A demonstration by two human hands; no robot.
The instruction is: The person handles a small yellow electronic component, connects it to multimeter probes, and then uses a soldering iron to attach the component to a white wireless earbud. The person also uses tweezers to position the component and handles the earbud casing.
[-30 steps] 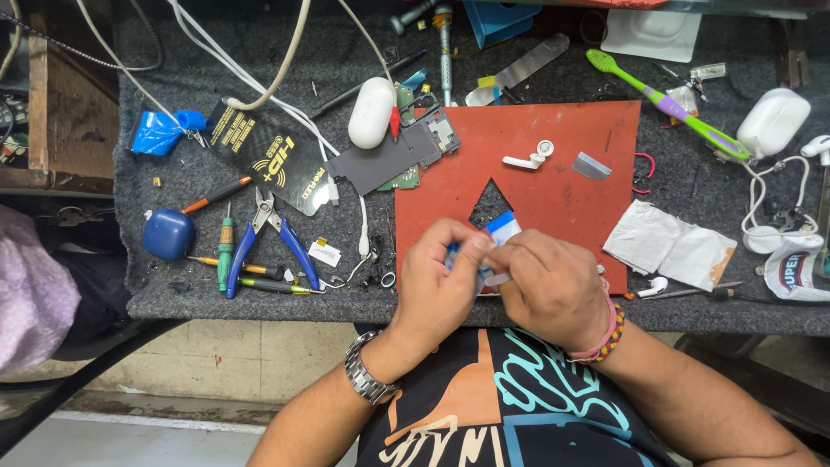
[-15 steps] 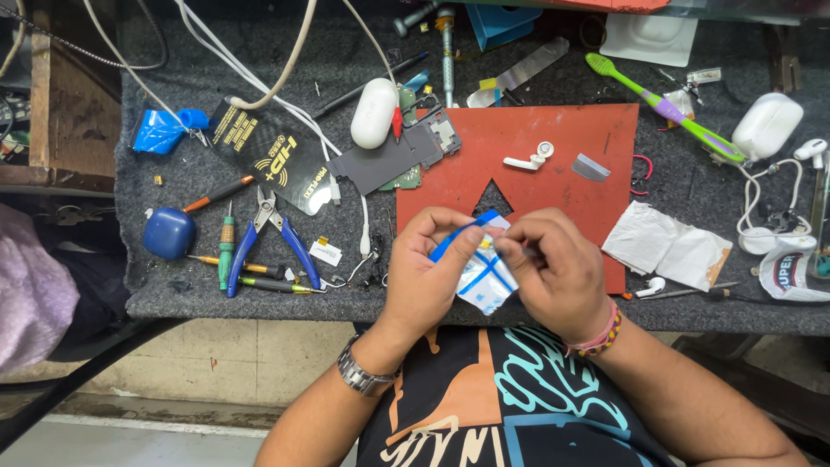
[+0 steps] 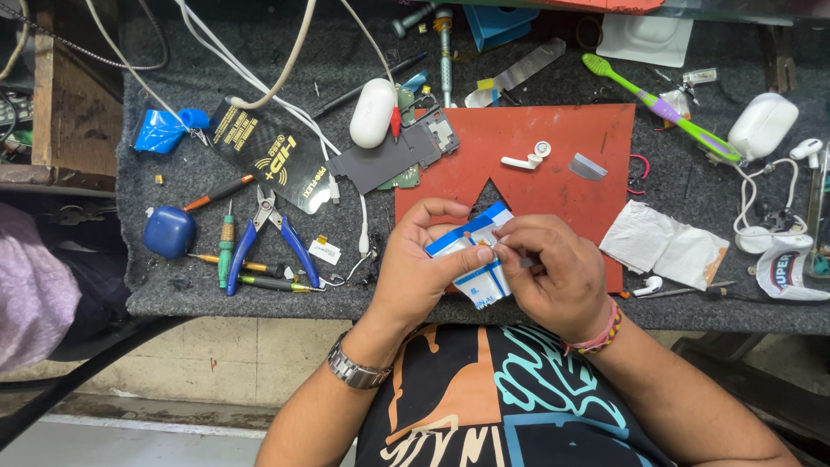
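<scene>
Head view: hands (image 3: 493,268) pinch sachet (image 3: 478,259) over mat (image 3: 553,186) edge.

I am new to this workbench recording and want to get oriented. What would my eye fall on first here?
First, the two hands at the near edge: the left hand and right hand together hold a small white-and-blue packet. Behind them lies a red mat carrying a white earbud. To the left lie blue-handled pliers; a green toothbrush lies far right.
</scene>
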